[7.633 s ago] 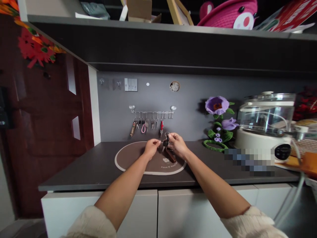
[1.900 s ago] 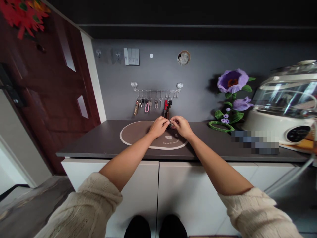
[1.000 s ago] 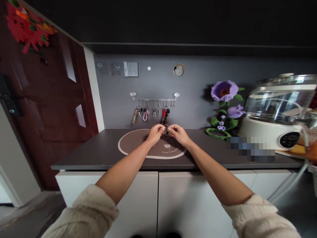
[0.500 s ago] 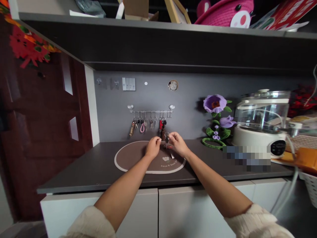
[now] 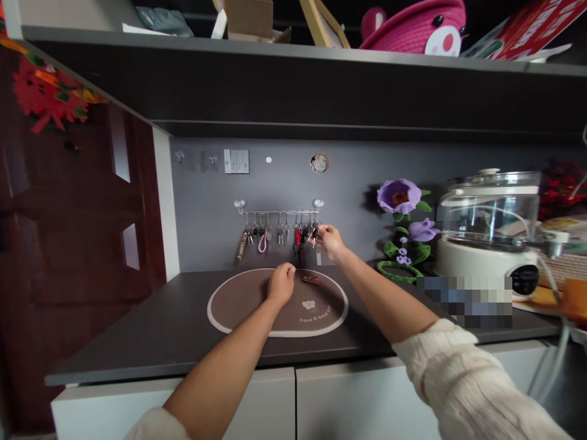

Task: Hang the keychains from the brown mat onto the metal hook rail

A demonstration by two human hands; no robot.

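Observation:
My right hand (image 5: 328,241) is raised to the right end of the metal key rail (image 5: 277,212) on the grey wall, its fingers pinched on a small bunch of keys (image 5: 314,234) just under the hooks. My left hand (image 5: 282,284) hovers low over the brown oval mat (image 5: 238,302), fingers curled, and I cannot see anything in it. A small dark red key fob (image 5: 312,280) lies on the mat just right of that hand. Several other key bunches (image 5: 261,235) hang along the rail.
A dark countertop (image 5: 137,330) runs over white cabinet doors. A purple knitted flower (image 5: 400,198) and a glass-lidded cooker (image 5: 490,229) stand to the right. A brown door (image 5: 68,244) is at the left; a shelf (image 5: 293,52) with boxes and a pink basket hangs overhead.
My right hand has lifted the keys from above the mat up to the rail. My left hand has let go and dropped toward the mat. A dark red fob now lies on the mat.

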